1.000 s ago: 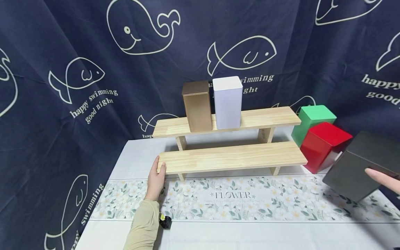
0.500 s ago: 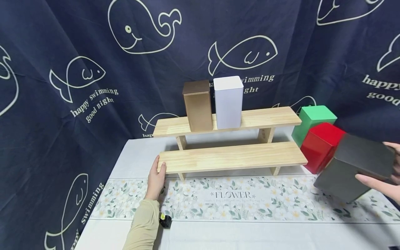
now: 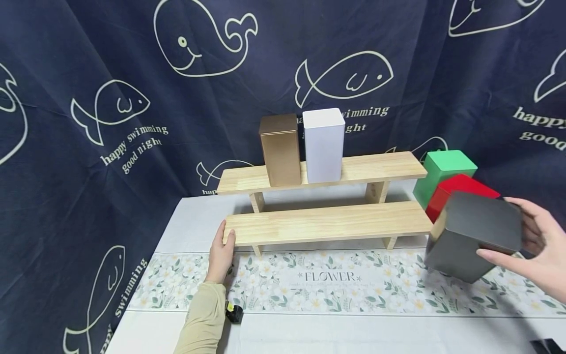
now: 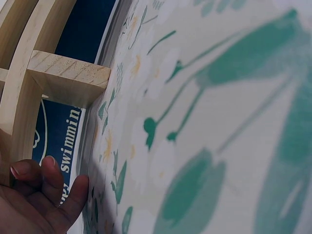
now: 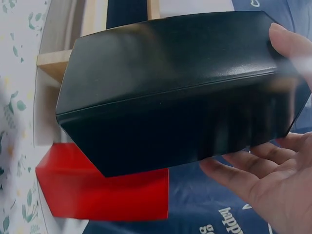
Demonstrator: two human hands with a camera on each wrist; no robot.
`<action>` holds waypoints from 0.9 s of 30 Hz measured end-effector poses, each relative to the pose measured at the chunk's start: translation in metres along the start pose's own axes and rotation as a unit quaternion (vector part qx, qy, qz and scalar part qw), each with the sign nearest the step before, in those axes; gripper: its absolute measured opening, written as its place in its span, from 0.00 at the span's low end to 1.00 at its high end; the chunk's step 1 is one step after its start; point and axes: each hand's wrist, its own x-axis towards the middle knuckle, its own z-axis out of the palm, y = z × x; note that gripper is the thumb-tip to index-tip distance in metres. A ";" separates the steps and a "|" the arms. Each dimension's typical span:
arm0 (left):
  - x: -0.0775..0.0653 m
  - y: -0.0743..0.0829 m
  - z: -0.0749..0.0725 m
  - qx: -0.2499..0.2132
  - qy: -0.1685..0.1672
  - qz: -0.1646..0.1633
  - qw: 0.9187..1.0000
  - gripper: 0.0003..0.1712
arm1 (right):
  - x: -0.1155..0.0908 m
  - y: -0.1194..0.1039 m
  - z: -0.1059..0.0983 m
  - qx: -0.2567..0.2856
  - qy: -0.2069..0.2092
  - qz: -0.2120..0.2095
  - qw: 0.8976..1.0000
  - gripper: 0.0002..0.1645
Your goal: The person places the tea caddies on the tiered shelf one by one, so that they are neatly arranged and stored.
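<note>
In the head view my right hand [image 3: 537, 246] grips a black tin canister [image 3: 479, 231], thumb on the near side and fingers on the far side. The canister is held tilted above the table runner, in front of the red canister [image 3: 446, 194]. The right wrist view shows the black canister [image 5: 165, 92] between thumb and fingers, overlapping the red one [image 5: 105, 187]. My left hand [image 3: 220, 255] holds the left end of the lower tier of a two-tier wooden shelf [image 3: 327, 223]. A brown canister [image 3: 281, 157] and a white canister [image 3: 324, 147] stand upright side by side on the upper tier.
A green canister [image 3: 442, 169] stands behind the red one, right of the shelf. A flowered runner [image 3: 327, 290] lies across the white table. Dark blue fabric [image 3: 212, 113] with fish drawings hangs behind. A small black object [image 3: 547, 346] lies at the bottom right.
My right hand has come in from the right, carrying the black canister left toward the shelf's right end, where it now overlaps the red canister. The left hand has stayed on the shelf.
</note>
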 end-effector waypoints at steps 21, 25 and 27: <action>-0.001 0.002 0.000 0.003 -0.005 0.006 1.000 0.35 | 0.017 -0.035 0.014 0.047 -0.044 -0.036 0.997 0.71; -0.001 0.000 -0.001 0.005 -0.005 0.005 1.000 0.35 | 0.023 -0.039 0.018 0.062 -0.048 -0.056 0.995 0.70; 0.000 0.000 -0.001 0.006 -0.004 0.003 1.000 0.35 | 0.027 -0.041 0.020 0.078 -0.052 -0.066 0.993 0.70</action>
